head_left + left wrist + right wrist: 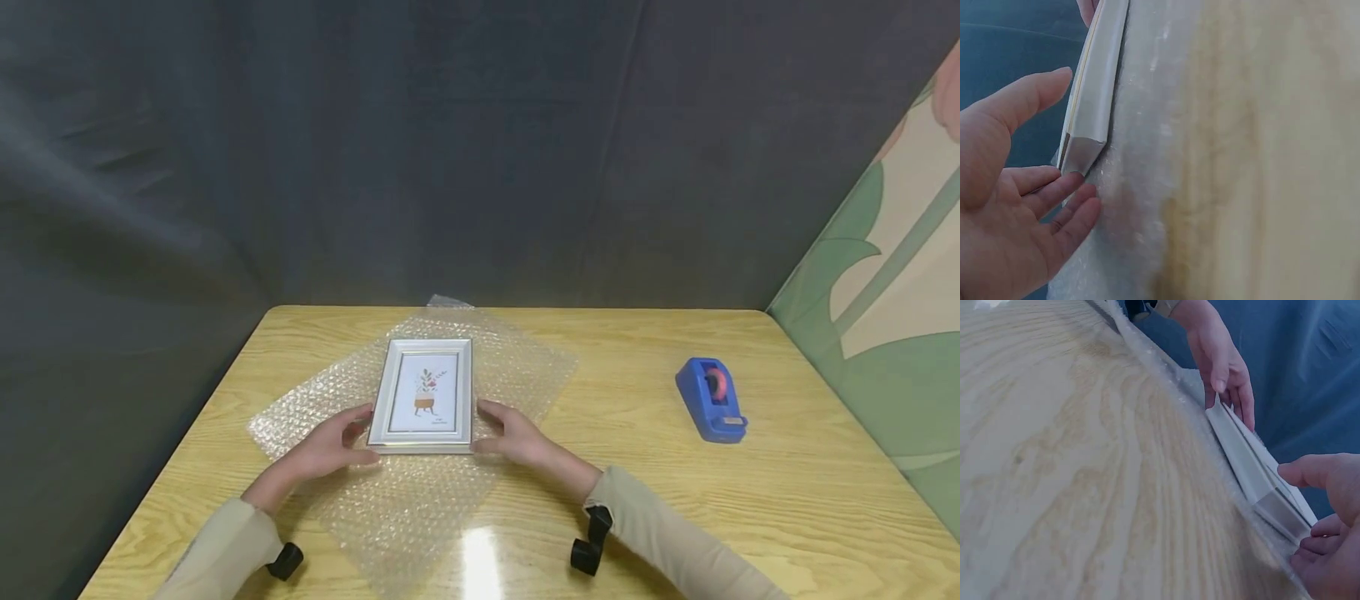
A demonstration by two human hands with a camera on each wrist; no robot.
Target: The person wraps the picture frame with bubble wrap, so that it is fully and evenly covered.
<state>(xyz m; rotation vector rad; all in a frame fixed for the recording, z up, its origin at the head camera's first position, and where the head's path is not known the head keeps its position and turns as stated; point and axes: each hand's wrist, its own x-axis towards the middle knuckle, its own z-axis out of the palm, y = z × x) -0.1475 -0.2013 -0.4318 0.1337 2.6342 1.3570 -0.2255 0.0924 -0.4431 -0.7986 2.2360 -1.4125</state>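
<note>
The white picture frame (463, 392) lies flat between the fingers of the person's two hands. The left hand (326, 446) has loose, spread fingers, with some tips right by the frame's corner. The right hand (519, 435) is loose too, its fingers at the other side (I can't tell how hard they touch). Neither hand is clenched. Under the frame and the fingers is see-through bubble wrap (420, 508), spread on the wooden table (615, 358). A blue tape holder (699, 408) sits well to the right of the right fingers.
</note>
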